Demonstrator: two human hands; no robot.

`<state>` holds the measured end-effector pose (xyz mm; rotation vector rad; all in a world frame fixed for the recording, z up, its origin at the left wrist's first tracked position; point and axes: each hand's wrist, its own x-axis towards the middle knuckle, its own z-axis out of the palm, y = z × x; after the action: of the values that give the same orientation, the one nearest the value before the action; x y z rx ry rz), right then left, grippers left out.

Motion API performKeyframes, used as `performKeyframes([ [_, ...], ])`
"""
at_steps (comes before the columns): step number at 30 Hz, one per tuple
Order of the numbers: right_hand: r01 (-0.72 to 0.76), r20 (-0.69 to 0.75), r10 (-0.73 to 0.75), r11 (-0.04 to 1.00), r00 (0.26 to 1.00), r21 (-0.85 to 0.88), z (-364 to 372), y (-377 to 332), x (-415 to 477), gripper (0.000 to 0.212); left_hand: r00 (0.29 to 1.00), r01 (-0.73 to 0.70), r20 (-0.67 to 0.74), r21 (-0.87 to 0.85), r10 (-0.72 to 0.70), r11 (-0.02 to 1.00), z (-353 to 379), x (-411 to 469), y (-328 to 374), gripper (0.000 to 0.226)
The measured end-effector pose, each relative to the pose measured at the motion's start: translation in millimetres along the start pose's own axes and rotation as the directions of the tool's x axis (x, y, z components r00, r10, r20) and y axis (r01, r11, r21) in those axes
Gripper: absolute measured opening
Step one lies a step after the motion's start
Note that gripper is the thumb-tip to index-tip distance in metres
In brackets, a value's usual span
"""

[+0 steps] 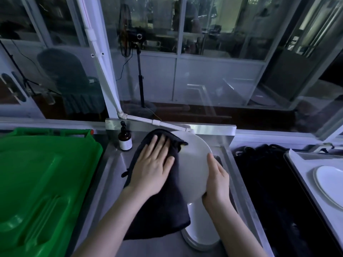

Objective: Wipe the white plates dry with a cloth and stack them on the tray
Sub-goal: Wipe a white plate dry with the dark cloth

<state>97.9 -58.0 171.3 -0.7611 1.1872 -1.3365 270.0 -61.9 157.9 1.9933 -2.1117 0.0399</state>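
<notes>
I hold a white plate (193,164) up over the steel sink, tilted toward me. My right hand (217,180) grips its right rim, fingers curled round the edge. My left hand (154,164) lies flat with straight fingers on a dark cloth (159,210), pressing it against the plate's left half; the cloth hangs down below. More white plates (200,238) lie stacked in the sink beneath. At the far right a white plate (328,182) sits on a pale tray (304,175).
A green plastic bin lid (42,182) fills the left side. A brown pump bottle (125,139) stands at the sink's back left corner. A dark fabric mass (265,182) lies between sink and tray. Glass partitions rise behind the counter.
</notes>
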Motion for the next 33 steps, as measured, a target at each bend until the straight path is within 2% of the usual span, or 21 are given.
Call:
performKeyframes([
  [3, 0.023, -0.042, -0.023, 1.0, 0.999, 0.006, -6.8, -17.9, 9.7, 0.036, 1.0, 0.015, 0.019, -0.018, -0.015, 1.0, 0.0, -17.9, 1.3, 0.061],
  [7, 0.034, -0.014, -0.033, 0.997, 0.999, 0.072, -11.5, -28.3, 17.6, 0.028, 0.991, -0.128, -0.06, -0.166, 0.12, 0.978, -6.9, -51.8, 40.6, 0.061],
  [11, 0.016, 0.055, -0.018, 0.999, 0.998, 0.046, -11.6, -16.5, 9.5, 0.028, 0.984, -0.179, -0.057, -0.169, 0.172, 0.969, -11.7, -31.4, 76.4, 0.064],
  [14, -0.038, 0.065, 0.033, 0.996, 0.997, 0.085, -13.2, -13.9, 6.4, 0.03, 0.98, -0.201, -0.03, -0.086, 0.199, 0.976, -13.4, -0.1, 76.0, 0.07],
  [16, -0.045, 0.052, 0.041, 0.997, 0.998, 0.066, -18.9, -17.4, 8.7, 0.032, 0.989, -0.151, -0.017, -0.073, 0.15, 0.986, -12.0, 15.1, 67.8, 0.064],
  [20, 0.014, -0.005, -0.013, 0.998, 1.0, 0.059, -36.7, -34.7, 18.1, 0.031, 0.998, 0.057, -0.006, 0.003, -0.057, 0.998, -7.5, 27.1, 49.4, 0.058],
  [22, 0.043, -0.028, -0.041, 0.997, 0.999, 0.061, -45.3, -43.7, 25.2, 0.03, 0.996, 0.082, 0.023, -0.043, -0.081, 0.996, -4.6, 16.4, 50.7, 0.059],
  [26, 0.051, -0.041, -0.048, 0.995, 0.998, 0.08, -47.2, -47.4, 29.9, 0.032, 0.998, -0.053, -0.033, -0.139, 0.049, 0.989, -1.1, -22.8, 85.3, 0.067],
  [29, 0.046, 0.014, -0.048, 0.995, 0.999, 0.09, -41.3, -41.2, 22.1, 0.03, 0.993, -0.102, -0.08, -0.181, 0.088, 0.978, -1.5, -23.5, 108.2, 0.066],
  [33, 0.016, 0.107, -0.021, 0.999, 0.994, 0.051, -36.7, -32.1, 8.6, 0.026, 0.989, -0.124, -0.092, -0.13, 0.113, 0.984, -10.6, 9.0, 101.9, 0.073],
])
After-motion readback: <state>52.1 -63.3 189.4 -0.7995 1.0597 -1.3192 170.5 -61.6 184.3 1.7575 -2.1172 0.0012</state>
